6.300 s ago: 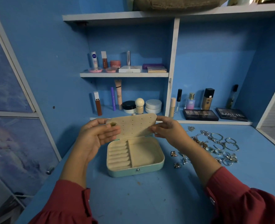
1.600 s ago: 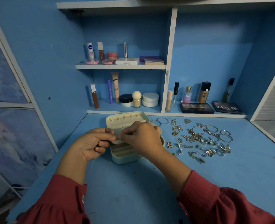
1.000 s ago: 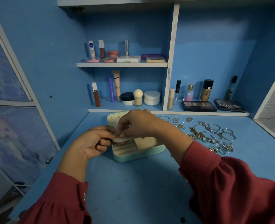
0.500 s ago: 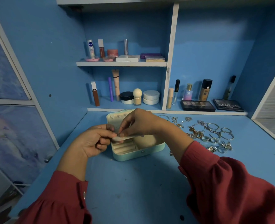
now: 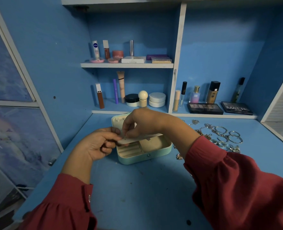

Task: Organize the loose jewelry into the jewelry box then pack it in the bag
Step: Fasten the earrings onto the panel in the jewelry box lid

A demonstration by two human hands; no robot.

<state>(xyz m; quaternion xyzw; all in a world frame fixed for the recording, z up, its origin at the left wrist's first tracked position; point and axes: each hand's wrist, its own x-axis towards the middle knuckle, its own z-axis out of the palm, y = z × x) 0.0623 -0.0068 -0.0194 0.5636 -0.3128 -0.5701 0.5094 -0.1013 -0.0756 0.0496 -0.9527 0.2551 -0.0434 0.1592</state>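
Note:
The mint-green jewelry box (image 5: 145, 156) lies open on the blue desk, its lid (image 5: 119, 121) laid back. A beige earring panel (image 5: 144, 137) hangs level over the box's compartments. My left hand (image 5: 96, 145) grips the panel's left end between thumb and fingers. My right hand (image 5: 142, 123) reaches across from the right, and its fingertips pinch a tiny earring (image 5: 125, 136) against the panel next to my left thumb. The earring is barely visible. Loose jewelry (image 5: 220, 135), rings, bangles and chains, is spread on the desk right of the box. No bag is in view.
One small earring (image 5: 179, 156) lies by the box's right front corner, under my right forearm. Cosmetics stand on the low shelf (image 5: 132, 112) just behind the box, with two dark palettes (image 5: 204, 108) at the right. A glass door (image 5: 17, 130) flanks the desk's left edge.
The panel, held upright 6.3 s ago, now lies level over the box. In the last second both hands have stayed at its left end, with only small finger movements.

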